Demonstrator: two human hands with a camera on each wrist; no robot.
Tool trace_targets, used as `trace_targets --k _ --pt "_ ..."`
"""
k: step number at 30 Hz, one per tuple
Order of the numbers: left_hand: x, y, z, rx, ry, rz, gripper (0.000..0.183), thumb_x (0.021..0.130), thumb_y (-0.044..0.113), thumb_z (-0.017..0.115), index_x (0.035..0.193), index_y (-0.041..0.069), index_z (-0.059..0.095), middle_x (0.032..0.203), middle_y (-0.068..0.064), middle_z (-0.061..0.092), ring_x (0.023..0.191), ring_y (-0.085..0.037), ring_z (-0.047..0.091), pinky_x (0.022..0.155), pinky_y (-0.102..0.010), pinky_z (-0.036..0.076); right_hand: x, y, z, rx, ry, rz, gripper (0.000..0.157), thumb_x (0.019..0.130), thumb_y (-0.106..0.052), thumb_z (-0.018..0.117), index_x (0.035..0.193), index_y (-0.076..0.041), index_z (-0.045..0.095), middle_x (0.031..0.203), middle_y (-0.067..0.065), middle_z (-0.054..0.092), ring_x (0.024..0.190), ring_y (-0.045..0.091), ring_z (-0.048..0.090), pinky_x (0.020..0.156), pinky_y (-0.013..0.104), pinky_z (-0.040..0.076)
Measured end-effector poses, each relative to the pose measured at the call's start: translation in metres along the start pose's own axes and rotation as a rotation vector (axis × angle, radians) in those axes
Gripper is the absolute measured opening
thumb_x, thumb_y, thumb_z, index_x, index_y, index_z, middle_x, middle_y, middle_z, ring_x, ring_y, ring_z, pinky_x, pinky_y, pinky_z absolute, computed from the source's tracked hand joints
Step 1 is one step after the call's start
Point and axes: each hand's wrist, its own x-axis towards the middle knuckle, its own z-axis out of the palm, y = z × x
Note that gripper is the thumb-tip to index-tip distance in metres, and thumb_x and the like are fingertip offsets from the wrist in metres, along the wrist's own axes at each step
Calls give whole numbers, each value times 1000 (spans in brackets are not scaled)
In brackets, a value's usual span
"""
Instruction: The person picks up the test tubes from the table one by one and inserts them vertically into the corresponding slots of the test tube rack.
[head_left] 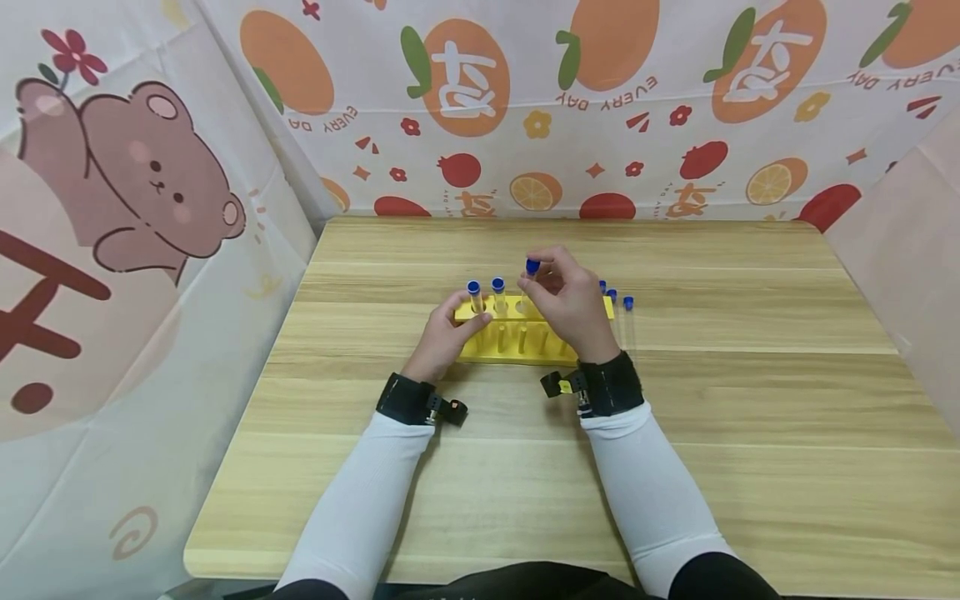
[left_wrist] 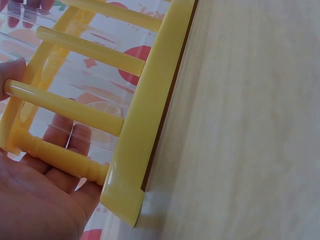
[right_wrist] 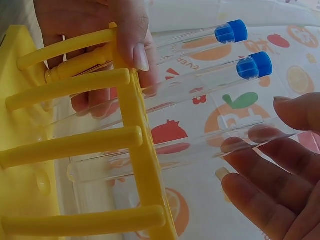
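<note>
My left hand (head_left: 442, 335) grips the left end of a yellow test tube rack (head_left: 517, 354), its thumb at the top bar and other fingers behind the end post (left_wrist: 62, 157). In my right hand (head_left: 576, 307), thumb and fingertips pinch a clear test tube near its blue cap (head_left: 532, 267). That test tube (right_wrist: 200, 144) passes through the rack's top bar, its rounded lower end showing beneath. Two more blue-capped test tubes, one at the left end (head_left: 474, 288) and one beside it (head_left: 498, 286), stand in the rack.
Several blue-capped test tubes (head_left: 628, 303) are to the right of the rack, partly hidden behind my right hand. The wooden table (head_left: 750, 400) ends at a fruit-print cloth (head_left: 540, 154) at the back. A bear-print cloth (head_left: 157, 333) hangs at the left.
</note>
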Motion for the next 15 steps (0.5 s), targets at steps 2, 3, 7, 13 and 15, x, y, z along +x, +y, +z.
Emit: trace_targets --k 2,3,7,13,15 --pt "0 0 0 1 0 0 41 92 32 70 128 16 59 150 -10 44 130 -23 45 94 -32 49 0 1 0 -10 -5 3 27 91 -12 71 116 -9 61 90 5 69 80 15 66 74 31 59" --pt "0 0 0 1 0 1 41 92 32 70 129 16 59 150 -10 43 129 -23 46 94 -32 49 0 1 1 -13 -8 5 27 91 -12 71 115 -9 61 90 5 69 79 15 66 74 31 58" --pt "0 0 -1 1 -1 0 41 92 32 70 129 16 59 151 -11 43 128 -23 47 93 -30 50 0 2 1 -28 -22 7 26 91 -13 71 114 -9 60 89 4 68 77 14 65 73 29 58" --pt "0 1 -1 3 -3 3 41 92 33 70 128 17 59 150 -11 43 127 -24 48 93 -32 50 0 2 1 -57 -56 16 26 91 -14 71 114 -9 59 90 5 69 77 14 66 73 29 58" --pt "1 1 -1 2 -4 2 41 92 33 70 128 17 59 150 -11 43 127 -24 48 93 -32 50 1 2 0 -60 -65 16 26 91 -14 71 113 -8 59 91 6 69 77 15 66 73 30 58"
